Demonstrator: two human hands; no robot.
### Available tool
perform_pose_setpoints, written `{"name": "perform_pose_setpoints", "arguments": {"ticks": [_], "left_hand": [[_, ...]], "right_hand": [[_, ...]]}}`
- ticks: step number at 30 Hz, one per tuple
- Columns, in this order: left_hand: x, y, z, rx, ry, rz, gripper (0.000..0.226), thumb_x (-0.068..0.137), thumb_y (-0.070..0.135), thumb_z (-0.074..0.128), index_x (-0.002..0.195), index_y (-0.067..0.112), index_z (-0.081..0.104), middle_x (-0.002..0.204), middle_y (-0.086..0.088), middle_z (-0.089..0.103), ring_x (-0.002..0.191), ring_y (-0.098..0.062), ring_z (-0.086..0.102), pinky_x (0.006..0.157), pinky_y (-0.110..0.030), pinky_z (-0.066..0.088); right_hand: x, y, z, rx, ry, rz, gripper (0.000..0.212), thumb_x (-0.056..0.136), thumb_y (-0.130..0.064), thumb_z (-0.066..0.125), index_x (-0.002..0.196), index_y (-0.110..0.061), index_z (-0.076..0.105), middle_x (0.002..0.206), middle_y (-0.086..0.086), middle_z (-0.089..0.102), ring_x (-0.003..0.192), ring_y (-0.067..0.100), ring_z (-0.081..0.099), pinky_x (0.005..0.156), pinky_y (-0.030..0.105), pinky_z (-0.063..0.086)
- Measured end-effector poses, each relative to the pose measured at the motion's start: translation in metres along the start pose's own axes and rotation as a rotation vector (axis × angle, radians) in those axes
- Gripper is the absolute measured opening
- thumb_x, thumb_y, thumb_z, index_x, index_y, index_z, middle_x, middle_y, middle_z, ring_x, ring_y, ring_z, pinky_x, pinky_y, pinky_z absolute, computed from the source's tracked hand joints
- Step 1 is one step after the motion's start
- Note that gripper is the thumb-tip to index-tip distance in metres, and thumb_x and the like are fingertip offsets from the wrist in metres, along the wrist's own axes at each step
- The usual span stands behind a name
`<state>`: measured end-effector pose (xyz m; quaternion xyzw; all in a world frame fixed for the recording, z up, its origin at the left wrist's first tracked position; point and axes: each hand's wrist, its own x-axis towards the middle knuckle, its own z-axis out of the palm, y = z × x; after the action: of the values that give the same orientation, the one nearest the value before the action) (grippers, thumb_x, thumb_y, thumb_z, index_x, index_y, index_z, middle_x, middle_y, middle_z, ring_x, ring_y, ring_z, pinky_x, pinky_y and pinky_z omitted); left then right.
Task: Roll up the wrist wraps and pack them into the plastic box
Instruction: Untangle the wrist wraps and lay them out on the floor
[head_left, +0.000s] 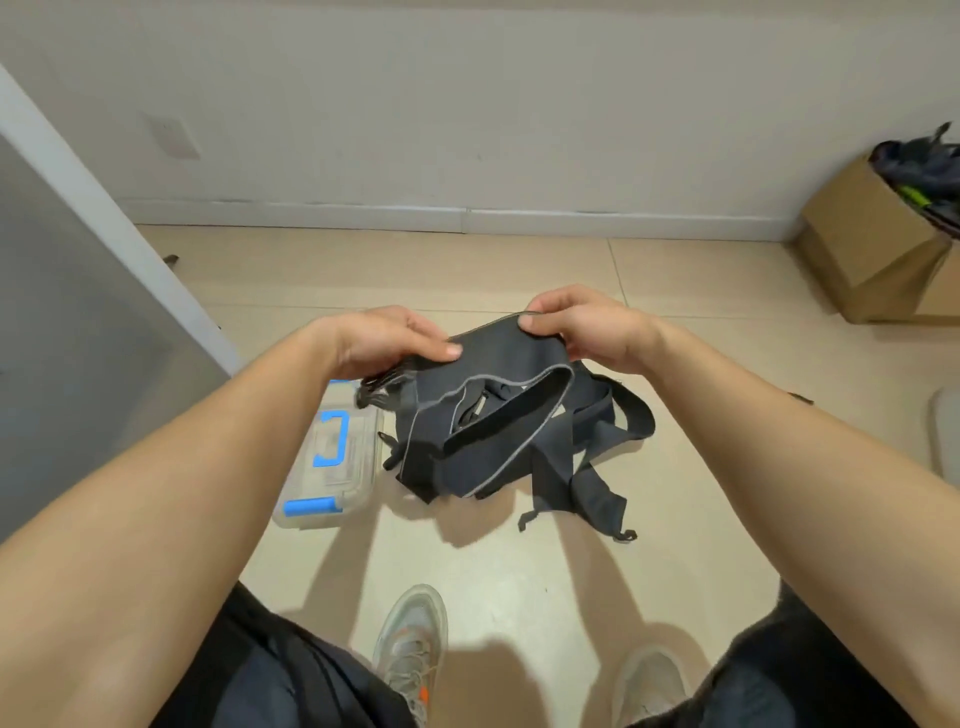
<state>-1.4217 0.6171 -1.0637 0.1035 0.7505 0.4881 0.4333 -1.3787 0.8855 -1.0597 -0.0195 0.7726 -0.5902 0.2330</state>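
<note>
Bare arms, dark shorts, pale mesh trainers

Both forearms are bare to the frame's edge, with no sleeve, watch or band on either; the left hand (384, 340) and right hand (587, 327) wear no gloves or rings. Dark shorts (291, 670) cover both thighs, the cloth creased and faintly shiny. The left shoe (413, 649) is grey-green mesh with pale laces and an orange mark; the right shoe (652, 680) looks plainer beige

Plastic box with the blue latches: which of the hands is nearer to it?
Left. The left hand is held just above and beyond the plastic box, gripping one end of a wrist wrap. The right hand grips the other end, farther to the right.
</note>
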Motion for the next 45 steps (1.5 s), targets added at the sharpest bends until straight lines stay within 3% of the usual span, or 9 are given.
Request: {"name": "perform_pose_setpoints", "arguments": {"ticks": [2, 8, 13, 16, 25, 29, 34, 38, 45], "left_hand": [[-0.004, -0.010, -0.006, 0.041, 0.051, -0.047, 0.071, 0.048, 0.049, 0.097, 0.100, 0.005, 0.074, 0.089, -0.010, 0.069, 0.079, -0.018, 0.065, 0.082, -0.030, 0.050], [-0.004, -0.007, 0.004, -0.276, 0.125, 0.058, 0.023, 0.082, 0.015, 0.073, 0.105, 0.017, 0.069, 0.087, -0.001, 0.073, 0.078, -0.013, 0.069, 0.075, -0.030, 0.057], [0.007, 0.022, 0.038, -0.163, -0.041, 0.132, 0.021, 0.094, 0.006, 0.065, 0.115, 0.010, 0.067, 0.080, -0.003, 0.069, 0.065, -0.012, 0.063, 0.046, -0.017, 0.044], [0.020, 0.026, 0.046, -0.142, -0.059, 0.124, 0.023, 0.092, 0.010, 0.070, 0.115, 0.012, 0.069, 0.084, -0.003, 0.069, 0.069, -0.013, 0.062, 0.052, -0.020, 0.042], [0.070, -0.045, 0.036, -0.460, 0.553, -0.040, 0.016, 0.096, 0.017, 0.069, 0.111, 0.012, 0.067, 0.106, -0.010, 0.072, 0.078, -0.023, 0.073, 0.063, -0.025, 0.058], [0.102, -0.099, 0.036, -0.281, 0.603, -0.276, 0.014, 0.102, 0.017, 0.057, 0.112, 0.011, 0.063, 0.100, -0.009, 0.067, 0.072, -0.022, 0.063, 0.057, -0.025, 0.054], [0.162, -0.160, 0.030, 0.079, 0.576, -0.405, 0.010, 0.096, 0.009, 0.055, 0.097, 0.008, 0.064, 0.100, -0.014, 0.067, 0.086, -0.032, 0.065, 0.085, -0.039, 0.058], [0.216, -0.177, 0.021, 0.206, 0.662, -0.361, 0.028, 0.095, 0.021, 0.063, 0.121, 0.011, 0.063, 0.121, -0.009, 0.065, 0.118, -0.031, 0.059, 0.105, -0.037, 0.045], [0.295, -0.179, -0.004, 0.090, 0.661, -0.444, 0.101, 0.088, 0.049, 0.071, 0.158, 0.010, 0.010, 0.154, -0.015, 0.042, 0.142, -0.041, 0.038, 0.115, -0.051, 0.037]], "right_hand": [[-0.011, 0.011, -0.004, 0.078, 0.079, 0.000, 0.016, 0.101, -0.017, 0.060, 0.085, -0.016, 0.065, 0.075, -0.003, 0.065, 0.067, 0.011, 0.060, 0.059, 0.020, 0.047], [-0.029, 0.045, -0.008, -0.105, 0.025, 0.188, 0.009, 0.095, -0.020, 0.065, 0.087, -0.019, 0.069, 0.084, -0.002, 0.069, 0.079, 0.016, 0.063, 0.076, 0.030, 0.055], [-0.032, 0.038, 0.011, -0.049, -0.154, 0.168, 0.025, 0.091, -0.030, 0.067, 0.116, -0.031, 0.071, 0.112, -0.010, 0.075, 0.113, 0.012, 0.066, 0.102, 0.040, 0.050], [-0.026, 0.032, 0.020, 0.008, -0.040, 0.024, 0.026, 0.091, -0.033, 0.070, 0.108, -0.014, 0.075, 0.111, 0.003, 0.077, 0.108, 0.018, 0.070, 0.098, 0.035, 0.049], [0.006, 0.090, 0.024, 0.175, 0.184, 0.082, 0.015, 0.101, -0.021, 0.062, 0.107, -0.018, 0.075, 0.100, 0.003, 0.078, 0.089, 0.018, 0.074, 0.074, 0.032, 0.058], [0.025, 0.128, 0.036, 0.213, 0.201, 0.184, 0.026, 0.104, -0.012, 0.054, 0.118, -0.022, 0.074, 0.106, 0.002, 0.079, 0.094, 0.017, 0.075, 0.072, 0.029, 0.061], [0.061, 0.192, 0.045, 0.226, 0.242, 0.329, 0.025, 0.105, -0.016, 0.050, 0.111, -0.020, 0.074, 0.107, 0.010, 0.076, 0.106, 0.030, 0.072, 0.095, 0.047, 0.055], [0.085, 0.237, 0.046, 0.274, 0.286, 0.385, 0.023, 0.101, -0.021, 0.052, 0.111, -0.016, 0.072, 0.110, 0.013, 0.072, 0.108, 0.033, 0.067, 0.098, 0.047, 0.054], [0.119, 0.273, 0.044, 0.273, 0.330, 0.451, 0.022, 0.102, -0.023, 0.056, 0.121, -0.015, 0.063, 0.113, 0.011, 0.066, 0.111, 0.028, 0.063, 0.103, 0.047, 0.052]]}}
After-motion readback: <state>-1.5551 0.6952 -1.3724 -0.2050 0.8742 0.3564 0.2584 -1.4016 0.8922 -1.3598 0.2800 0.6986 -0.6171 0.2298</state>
